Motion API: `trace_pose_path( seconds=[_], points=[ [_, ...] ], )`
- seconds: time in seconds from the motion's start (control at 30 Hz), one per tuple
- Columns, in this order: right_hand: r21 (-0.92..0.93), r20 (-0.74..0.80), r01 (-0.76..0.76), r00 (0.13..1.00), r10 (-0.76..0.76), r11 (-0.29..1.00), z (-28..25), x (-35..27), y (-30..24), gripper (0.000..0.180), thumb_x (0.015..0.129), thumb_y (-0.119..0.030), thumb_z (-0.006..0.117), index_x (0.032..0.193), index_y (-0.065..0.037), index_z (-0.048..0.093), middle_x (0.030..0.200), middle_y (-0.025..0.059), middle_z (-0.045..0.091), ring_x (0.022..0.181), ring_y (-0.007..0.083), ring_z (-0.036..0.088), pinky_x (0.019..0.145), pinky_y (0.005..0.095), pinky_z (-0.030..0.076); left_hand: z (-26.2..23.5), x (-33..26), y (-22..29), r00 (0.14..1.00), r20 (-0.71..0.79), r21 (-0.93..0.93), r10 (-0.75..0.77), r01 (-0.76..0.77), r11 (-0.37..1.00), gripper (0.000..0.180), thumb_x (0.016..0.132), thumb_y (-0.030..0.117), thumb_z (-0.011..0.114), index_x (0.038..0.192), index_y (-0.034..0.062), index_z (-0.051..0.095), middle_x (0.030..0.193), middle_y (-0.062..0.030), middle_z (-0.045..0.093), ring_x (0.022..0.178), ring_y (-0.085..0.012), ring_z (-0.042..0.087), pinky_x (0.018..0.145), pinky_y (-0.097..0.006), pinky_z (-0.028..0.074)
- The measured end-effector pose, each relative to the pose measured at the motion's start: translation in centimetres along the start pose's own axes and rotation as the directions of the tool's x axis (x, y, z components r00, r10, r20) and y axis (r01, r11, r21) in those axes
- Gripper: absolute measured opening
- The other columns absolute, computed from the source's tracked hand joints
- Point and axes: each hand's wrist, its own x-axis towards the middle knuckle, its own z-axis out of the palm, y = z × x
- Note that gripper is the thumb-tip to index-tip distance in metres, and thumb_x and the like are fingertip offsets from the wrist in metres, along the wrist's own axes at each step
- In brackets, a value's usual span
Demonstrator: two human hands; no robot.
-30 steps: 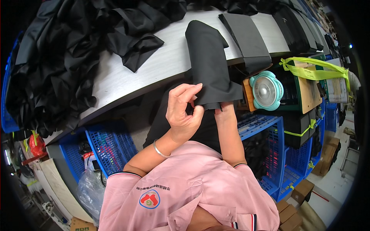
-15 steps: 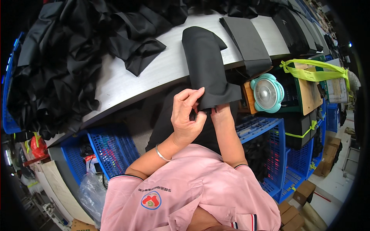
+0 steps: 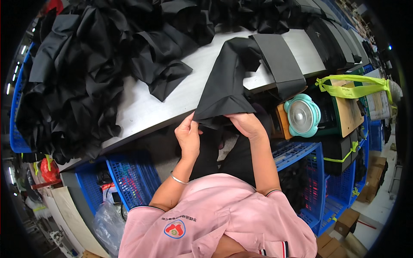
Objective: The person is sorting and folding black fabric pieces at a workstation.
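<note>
A black fabric piece (image 3: pixel 228 81) stretches from the table's near edge up onto the white tabletop. My left hand (image 3: pixel 188 136), wearing a silver bangle, pinches its lower left corner between thumb and fingers. At the lower right edge my right hand (image 3: pixel 246 124) grips the same fabric; its fingertips are hidden in or under the cloth. The fabric's lower edge is drawn taut between both hands, and its upper part lies folded toward a neat dark grey stack of pieces (image 3: pixel 282 56).
A heap of loose black fabric (image 3: pixel 81 81) covers the table's left and back. To the right stand a small teal fan (image 3: pixel 302 115) and a yellow-green strap (image 3: pixel 352 89). Blue plastic crates (image 3: pixel 133 176) flank me, one (image 3: pixel 316 172) beside my right arm. The white tabletop (image 3: pixel 144 107) has a curved-looking near edge.
My hands have moved apart, the left one to the left and down with the fabric's corner. The right hand has come out from inside the cloth, which now spreads wider at its lower edge.
</note>
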Motion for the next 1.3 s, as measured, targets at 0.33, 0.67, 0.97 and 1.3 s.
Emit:
trace_pose_path(
  seconds=[0.33, 0.67, 0.97, 1.3],
  points=[
    [-0.993, -0.078, -0.107, 0.911, -0.406, -0.05, 5.6, 1.1, 2.1, 0.034, 0.08, -0.005, 0.059, 0.113, 0.002, 0.061, 0.103, 0.0218, 0.063, 0.096, 0.0424, 0.061, 0.089, 0.0506, 0.049, 3.7, 0.2, -2.9, 0.887, 0.214, -0.336, -0.41, 0.461, 0.821, 0.027, 0.098, 0.01, 0.062, 0.072, 0.0083, 0.055, 0.069, -0.0003, 0.061, 0.059, -0.0071, 0.053, 0.057, -0.025, 0.047],
    [-0.998, 0.057, 0.062, 0.834, -0.549, -0.01, 2.5, 1.8, 6.7, 0.028, 0.08, -0.013, 0.066, 0.106, -0.001, 0.066, 0.105, 0.0196, 0.069, 0.087, 0.035, 0.068, 0.08, 0.0477, 0.054, 2.1, -0.2, -4.8, 0.824, 0.343, -0.064, -0.451, 0.5, 0.864, 0.012, 0.094, 0.0, 0.059, 0.103, -0.0032, 0.066, 0.101, -0.007, 0.069, 0.089, -0.0122, 0.064, 0.076, -0.028, 0.052],
    [-0.979, 0.106, 0.017, 0.897, -0.429, -0.205, 5.0, 0.5, 6.5, 0.023, 0.097, -0.034, 0.062, 0.114, -0.019, 0.067, 0.068, 0.0028, 0.065, 0.058, 0.0219, 0.065, 0.057, 0.0308, 0.052, -0.7, 1.9, -2.4, 0.982, -0.07, 0.151, 0.173, -0.161, 0.975, 0.028, 0.087, 0.0, 0.069, 0.116, -0.0004, 0.065, 0.097, -0.0057, 0.062, 0.079, -0.0105, 0.056, 0.069, -0.025, 0.047],
    [-0.979, -0.011, 0.047, 0.959, -0.282, 0.198, 3.2, -0.5, 6.2, 0.024, 0.088, -0.027, 0.07, 0.096, -0.005, 0.069, 0.092, 0.016, 0.067, 0.076, 0.0353, 0.068, 0.068, 0.0463, 0.056, -3.2, 1.2, 1.9, 0.994, 0.063, -0.134, -0.086, 0.094, 0.987, 0.033, 0.102, 0.029, 0.058, 0.115, -0.0005, 0.065, 0.101, -0.0054, 0.068, 0.091, -0.0098, 0.061, 0.083, -0.025, 0.049]
  ],
)
